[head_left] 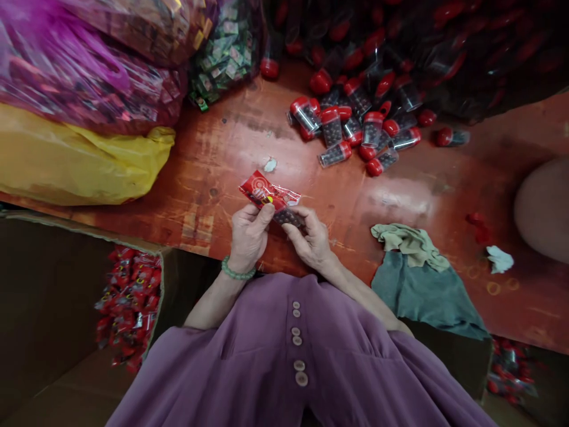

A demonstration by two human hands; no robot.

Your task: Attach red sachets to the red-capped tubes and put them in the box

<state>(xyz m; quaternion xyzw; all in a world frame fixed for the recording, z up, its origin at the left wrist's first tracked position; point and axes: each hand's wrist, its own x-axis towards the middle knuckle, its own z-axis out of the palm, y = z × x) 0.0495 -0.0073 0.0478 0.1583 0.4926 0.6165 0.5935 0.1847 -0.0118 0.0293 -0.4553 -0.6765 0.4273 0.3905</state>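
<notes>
Both hands meet over the near edge of a worn red-brown table (213, 154). The left hand (249, 234), a green bead bracelet (235, 271) at its wrist, pinches a small red printed packet (267, 194) between thumb and fingers. The right hand (311, 237) grips a clear tube of dark pellets (290, 217), which lies partly inside the packet's clear end; whether the tube carries a cap cannot be told. The packet and tube sit just above the table, in front of the person's purple buttoned garment (293, 356).

Farther out, a heap of red-capped tubes (355, 124) filled with the same dark pellets spills across the table's far side. A green-grey cloth (422, 284) hangs over the edge to the right. To the left, a cardboard box (53, 296) holds finished red packets (128, 302), below yellow (71, 160) and pink plastic bags (80, 77).
</notes>
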